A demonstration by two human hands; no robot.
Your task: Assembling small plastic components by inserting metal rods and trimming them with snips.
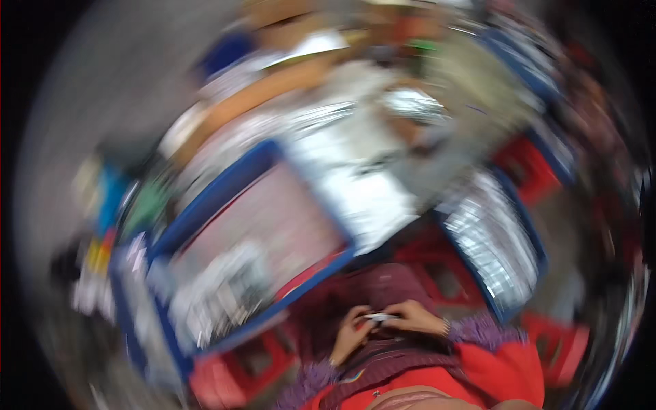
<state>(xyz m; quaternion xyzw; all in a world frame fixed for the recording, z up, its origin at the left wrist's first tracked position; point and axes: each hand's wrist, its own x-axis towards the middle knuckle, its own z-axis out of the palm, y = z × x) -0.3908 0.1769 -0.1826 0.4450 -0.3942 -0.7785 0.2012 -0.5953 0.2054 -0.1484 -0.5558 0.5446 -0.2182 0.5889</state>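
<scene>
Both my hands meet in front of my lap, low in the view. A small whitish piece (380,317) sits between their fingertips; the blur hides what kind of thing it is. My left hand (353,333) has its fingers bent and pinched at one end of it. From the other side, my right hand (415,319) grips it with thumb and fingers drawn together. To my left stands a blue crate (253,336), with a heap of clear and whitish packed pieces (229,290) inside. On my right, another blue crate (525,225) holds many shiny silvery pieces (490,236).
A work table with white sheets (369,205) lies ahead, with a shiny silvery bundle (413,104) farther back. Red stools (447,277) carry the crates close around my legs. Cardboard boxes (277,17) stand at the far side. The whole view is smeared by motion.
</scene>
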